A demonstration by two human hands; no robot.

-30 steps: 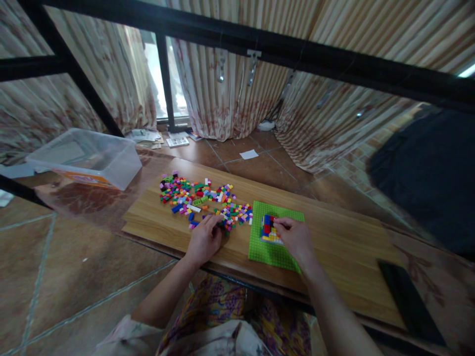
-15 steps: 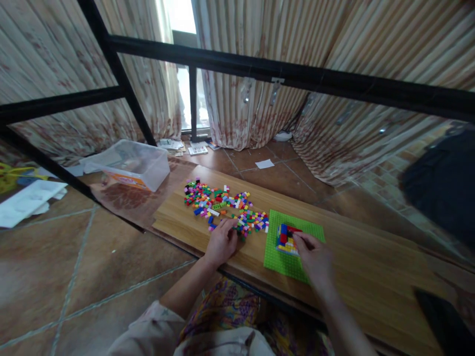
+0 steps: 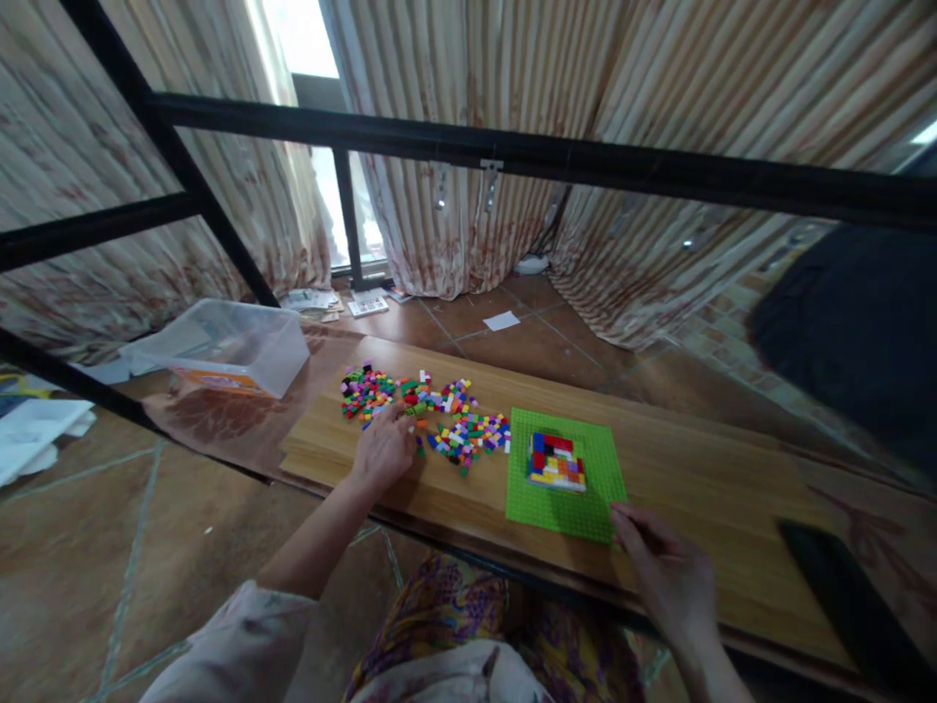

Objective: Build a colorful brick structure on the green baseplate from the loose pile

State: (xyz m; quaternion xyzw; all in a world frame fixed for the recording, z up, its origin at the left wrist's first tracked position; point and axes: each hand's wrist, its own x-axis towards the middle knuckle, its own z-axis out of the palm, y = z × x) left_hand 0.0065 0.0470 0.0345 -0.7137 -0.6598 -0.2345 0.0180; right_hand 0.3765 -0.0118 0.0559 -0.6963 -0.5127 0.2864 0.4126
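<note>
My left hand [image 3: 387, 447] reaches into the near-left part of a spread of small loose toy bricks [image 3: 468, 437] in many colours. Its fingers are stretched apart among the bricks, and some tips are hidden. A green studded baseplate [image 3: 538, 508] lies to the right of the loose bricks. On it sits a low block build [image 3: 557, 464] of red, blue, yellow, white and orange bricks with a dark gap in its middle. By the baseplate's near right corner is my right hand [image 3: 668, 566], thumb and fingers pinched together; whatever they hold, if anything, is too small to make out.
The wooden tabletop [image 3: 695, 478] carries a dark flat object [image 3: 841, 586] at its right end. A clear plastic box [image 3: 249, 337] stands beyond the left end. A black metal rail [image 3: 410, 137] crosses in front of curtains [image 3: 468, 59]. Papers [image 3: 502, 320] lie on the tiled floor.
My right hand has withdrawn from the block build toward the baseplate's near right corner. My left hand has moved left and farther into the loose bricks. The camera view has shifted slightly.
</note>
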